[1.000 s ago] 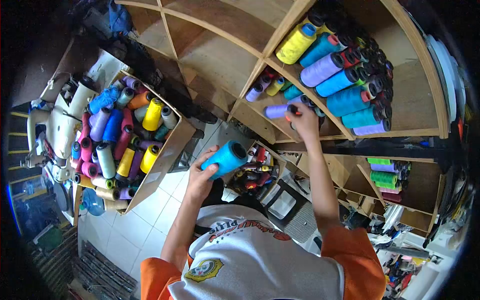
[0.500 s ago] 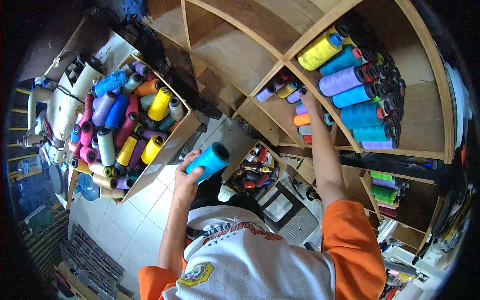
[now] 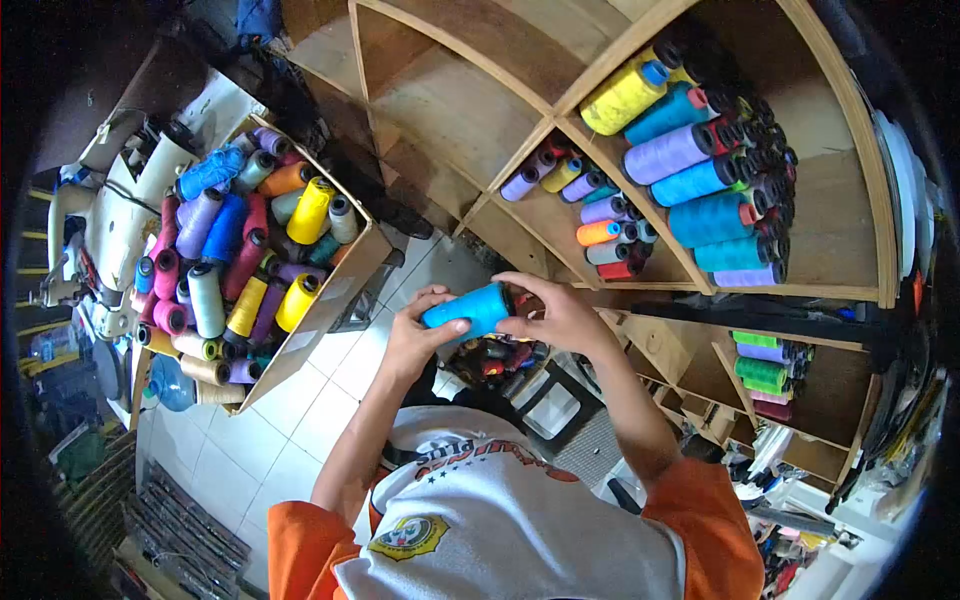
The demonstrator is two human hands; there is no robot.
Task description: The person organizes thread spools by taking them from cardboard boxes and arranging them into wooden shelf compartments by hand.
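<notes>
A blue thread spool is held in front of my chest, lying nearly sideways. My left hand wraps round its left end, thumb across the thread. At its dark right end, my right hand grips with thumb and fingers. To the left, a cardboard box is heaped with spools in yellow, purple, pink, blue and grey. On the right, a wooden shelf holds stacked spools; a small group with an orange spool lies in one compartment, beside a larger stack topped by a yellow spool.
A white sewing machine stands at the far left behind the box. Lower right, another shelf compartment holds green spools. Below my hands, a floor-level box of dark and red spools is partly hidden. Light tiles cover the floor.
My right hand has come out of the small shelf compartment and taken hold of the blue spool's right end. My left hand has moved slightly right and turned the spool flatter.
</notes>
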